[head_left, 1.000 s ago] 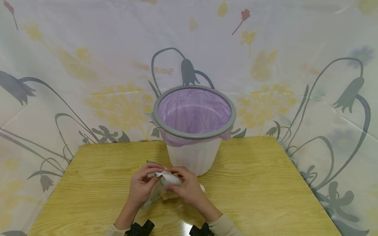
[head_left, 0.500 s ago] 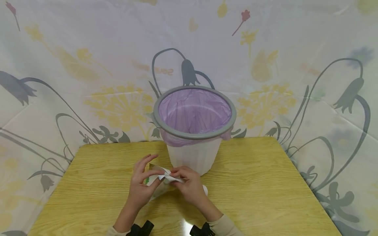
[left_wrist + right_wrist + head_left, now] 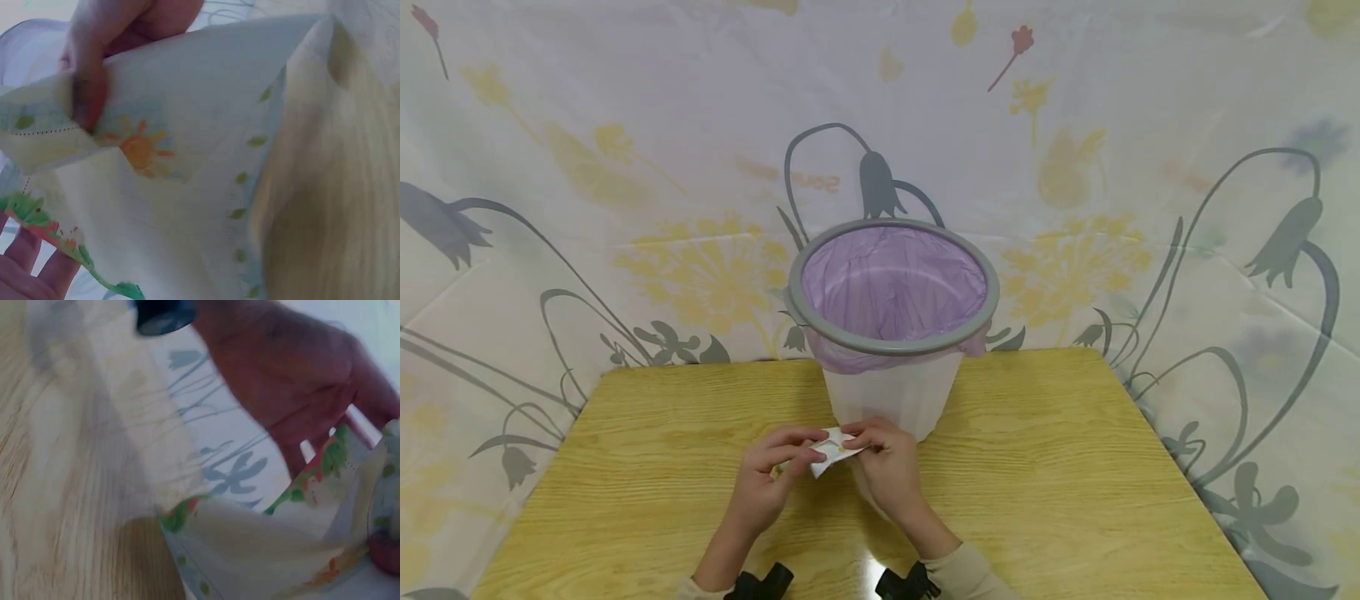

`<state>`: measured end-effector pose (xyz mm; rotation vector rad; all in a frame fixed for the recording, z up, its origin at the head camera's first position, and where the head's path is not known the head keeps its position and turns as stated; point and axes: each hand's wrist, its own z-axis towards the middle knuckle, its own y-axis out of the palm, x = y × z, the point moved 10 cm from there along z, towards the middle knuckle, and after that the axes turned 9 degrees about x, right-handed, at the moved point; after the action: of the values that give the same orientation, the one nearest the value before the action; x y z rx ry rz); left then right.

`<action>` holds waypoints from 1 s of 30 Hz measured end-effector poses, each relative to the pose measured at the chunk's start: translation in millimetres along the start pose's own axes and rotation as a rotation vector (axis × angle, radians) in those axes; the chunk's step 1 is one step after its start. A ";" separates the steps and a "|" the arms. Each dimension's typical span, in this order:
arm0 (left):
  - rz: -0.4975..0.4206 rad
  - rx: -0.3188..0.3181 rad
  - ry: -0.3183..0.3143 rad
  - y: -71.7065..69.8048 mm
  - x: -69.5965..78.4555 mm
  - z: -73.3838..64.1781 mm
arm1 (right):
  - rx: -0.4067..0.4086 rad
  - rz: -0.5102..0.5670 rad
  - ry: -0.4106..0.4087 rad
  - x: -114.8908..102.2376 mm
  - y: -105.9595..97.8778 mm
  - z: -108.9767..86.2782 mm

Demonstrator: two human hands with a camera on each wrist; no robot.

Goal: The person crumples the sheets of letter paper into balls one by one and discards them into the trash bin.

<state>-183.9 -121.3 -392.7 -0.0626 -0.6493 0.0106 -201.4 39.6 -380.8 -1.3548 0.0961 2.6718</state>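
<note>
A thin pale packet (image 3: 833, 450) is held between both hands over the table, in front of the bin. Close up in the left wrist view, the packet (image 3: 187, 81) carries an orange sun, small green leaves and a dotted line; its surface is creased and folded. My left hand (image 3: 767, 479) pinches one side of it. My right hand (image 3: 891, 475) pinches the other side, thumb and fingers meeting near the top edge. Below the right hand part of the packet hangs down, mostly hidden. In the right wrist view the left palm (image 3: 287, 381) shows behind the green and red printed edge.
A white bin (image 3: 887, 396) with a grey rim and lilac liner bag stands just beyond the hands. The wooden table (image 3: 1045, 467) ends against a floral cloth backdrop (image 3: 700, 167). Black devices are strapped at both wrists.
The packet has been turned and folded between the hands, and its printed part that hung lower left is now out of sight. The left fingers, raised half a second ago, are down on it again.
</note>
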 end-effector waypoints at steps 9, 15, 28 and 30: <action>0.064 -0.033 -0.124 7.1 -15.3 -6.7 | 0.035 0.042 0.168 23.8 -4.2 1.1; 0.226 -0.096 -0.195 11.7 -26.8 -14.7 | -0.100 0.167 0.252 53.5 8.9 -8.3; 0.246 -0.029 -0.159 14.3 -22.9 -15.1 | -0.234 0.374 0.259 49.4 20.1 -15.7; 0.254 -0.010 -0.136 14.8 -20.4 -14.5 | -0.219 0.396 0.291 51.8 20.4 -16.8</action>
<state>-191.3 -107.9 -417.5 -0.1547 -0.7741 0.2581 -221.4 22.5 -432.7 -1.9758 0.1169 2.8362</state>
